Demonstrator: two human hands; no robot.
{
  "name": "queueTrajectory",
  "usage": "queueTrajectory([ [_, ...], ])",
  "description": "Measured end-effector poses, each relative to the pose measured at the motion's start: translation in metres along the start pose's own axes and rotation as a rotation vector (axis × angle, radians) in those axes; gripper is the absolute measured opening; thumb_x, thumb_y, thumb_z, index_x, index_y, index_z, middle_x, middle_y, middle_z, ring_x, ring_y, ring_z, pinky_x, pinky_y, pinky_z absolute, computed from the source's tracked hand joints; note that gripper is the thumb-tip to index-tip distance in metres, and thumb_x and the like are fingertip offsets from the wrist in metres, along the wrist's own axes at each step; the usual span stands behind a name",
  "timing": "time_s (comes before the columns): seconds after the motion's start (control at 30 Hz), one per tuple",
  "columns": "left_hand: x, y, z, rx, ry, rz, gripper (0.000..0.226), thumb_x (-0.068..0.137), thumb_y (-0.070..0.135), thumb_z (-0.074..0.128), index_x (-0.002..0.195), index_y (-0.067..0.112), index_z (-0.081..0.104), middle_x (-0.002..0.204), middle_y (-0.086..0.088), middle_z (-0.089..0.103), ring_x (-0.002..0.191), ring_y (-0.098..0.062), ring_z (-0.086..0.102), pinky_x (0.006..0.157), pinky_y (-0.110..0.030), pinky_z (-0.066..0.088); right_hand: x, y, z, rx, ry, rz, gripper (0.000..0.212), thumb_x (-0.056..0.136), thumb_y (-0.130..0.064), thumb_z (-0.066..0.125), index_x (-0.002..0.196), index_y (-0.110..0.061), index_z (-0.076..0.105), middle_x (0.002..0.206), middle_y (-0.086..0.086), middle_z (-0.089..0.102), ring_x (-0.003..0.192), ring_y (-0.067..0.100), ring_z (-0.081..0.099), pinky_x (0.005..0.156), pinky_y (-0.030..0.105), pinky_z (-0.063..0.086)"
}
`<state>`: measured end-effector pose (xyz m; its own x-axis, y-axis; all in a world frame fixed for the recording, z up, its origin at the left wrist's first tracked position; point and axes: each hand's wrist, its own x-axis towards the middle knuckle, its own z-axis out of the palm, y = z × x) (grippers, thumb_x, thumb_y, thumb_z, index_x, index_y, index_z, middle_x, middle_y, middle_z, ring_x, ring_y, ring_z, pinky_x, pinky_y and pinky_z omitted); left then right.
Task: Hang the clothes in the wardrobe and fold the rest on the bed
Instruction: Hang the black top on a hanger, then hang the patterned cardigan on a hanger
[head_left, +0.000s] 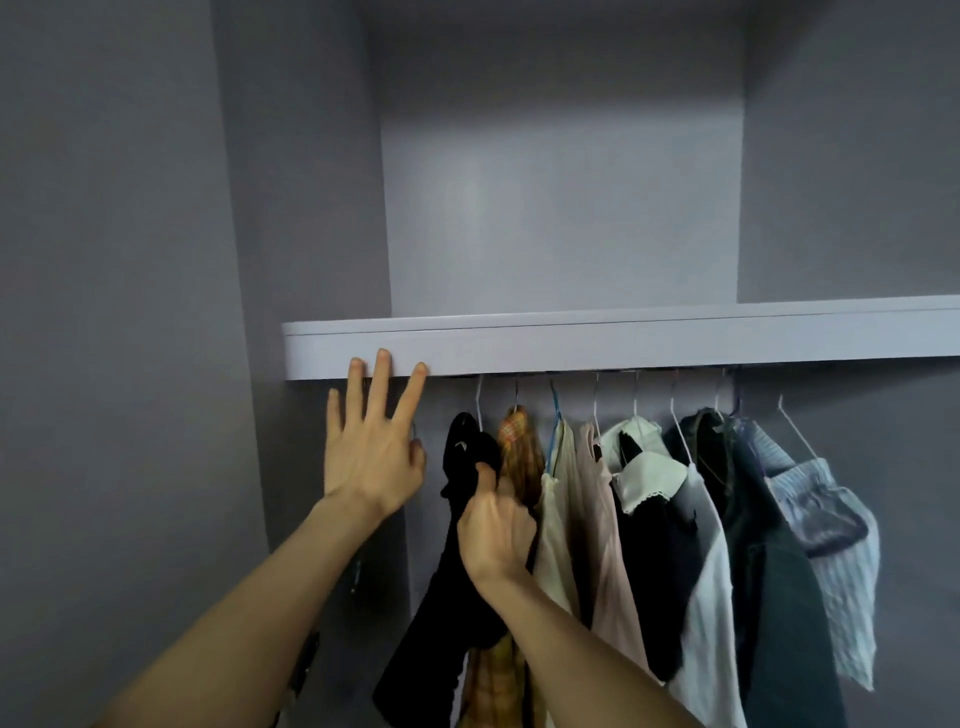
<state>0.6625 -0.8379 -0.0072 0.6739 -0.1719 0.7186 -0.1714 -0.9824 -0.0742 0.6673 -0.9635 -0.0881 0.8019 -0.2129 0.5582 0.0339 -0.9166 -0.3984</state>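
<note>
- Two hands: the left hand (371, 457) is spread flat, fingertips touching the lilac wardrobe shelf edge (623, 345); the right hand (496, 530) grips the long black garment (441, 613).
- It hangs lengthwise downward, right of the left hand.
- About eight garments hang in a row, extending right of both hands.

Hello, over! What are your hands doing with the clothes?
Left hand open near shelf edge. Right hand gripping black garment on hanger. Yellow plaid shirt crowding beside it.
</note>
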Motion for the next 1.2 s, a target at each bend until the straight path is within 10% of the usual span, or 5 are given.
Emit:
queueTrajectory([
  [0.23, 0.004, -0.013, 0.018, 0.057, 0.016, 0.013, 0.097, 0.09, 0.041, 0.047, 0.126, 0.04, -0.043, 0.141, -0.001, -0.044, 0.139, -0.027, -0.029, 0.113, -0.057, -0.002, 0.029, -0.009, 0.045, -0.111, -0.077, -0.029, 0.047, 0.096, -0.011, 0.044, 0.14, -0.006, 0.028, 0.124, 0.017, 0.047, 0.098, 0.027, 0.06, 0.074, 0.033, 0.048],
  [0.57, -0.004, -0.022, -0.002, 0.014, -0.188, 0.008, 0.091, 0.09, 0.035, 0.053, 0.146, 0.037, -0.02, 0.145, 0.004, -0.042, 0.14, -0.024, -0.03, 0.114, -0.055, 0.0, -0.007, 0.001, 0.047, -0.183, -0.23, -0.04, 0.074, 0.09, -0.022, 0.05, 0.15, -0.011, 0.008, 0.137, 0.015, 0.032, 0.125, 0.033, 0.034, 0.101, 0.045, 0.03],
  [0.83, -0.054, -0.006, -0.049, -0.245, -0.177, -0.103, 0.066, 0.092, 0.022, 0.05, 0.15, 0.024, 0.017, 0.159, -0.005, 0.003, 0.146, -0.024, -0.003, 0.115, -0.048, 0.012, -0.05, 0.003, -0.031, 0.013, -0.193, -0.216, 0.043, 0.093, -0.025, 0.04, 0.135, -0.017, 0.043, 0.134, 0.007, 0.045, 0.123, 0.025, 0.041, 0.101, 0.037, 0.031],
  [1.0, -0.116, 0.019, -0.082, -0.336, -0.085, -0.209, 0.043, 0.086, 0.014, 0.058, 0.129, 0.011, 0.054, 0.133, -0.01, 0.051, 0.121, -0.032, 0.046, 0.098, -0.044, 0.035, -0.098, 0.017, -0.077, 0.317, -0.131, -0.385, 0.031, 0.085, -0.01, 0.047, 0.11, -0.008, 0.065, 0.1, 0.01, 0.067, 0.097, 0.028, 0.06, 0.085, 0.04, 0.047],
  [1.2, -0.249, 0.047, -0.119, -0.348, -0.121, -0.575, 0.036, 0.086, 0.022, 0.048, 0.117, 0.009, 0.062, 0.118, -0.009, 0.061, 0.109, -0.033, 0.056, 0.091, -0.045, 0.045, -0.188, 0.036, -0.094, 0.603, -0.376, -0.637, 0.019, 0.085, -0.009, 0.053, 0.095, -0.004, 0.069, 0.084, 0.009, 0.068, 0.08, 0.027, 0.065, 0.071, 0.035, 0.052],
])
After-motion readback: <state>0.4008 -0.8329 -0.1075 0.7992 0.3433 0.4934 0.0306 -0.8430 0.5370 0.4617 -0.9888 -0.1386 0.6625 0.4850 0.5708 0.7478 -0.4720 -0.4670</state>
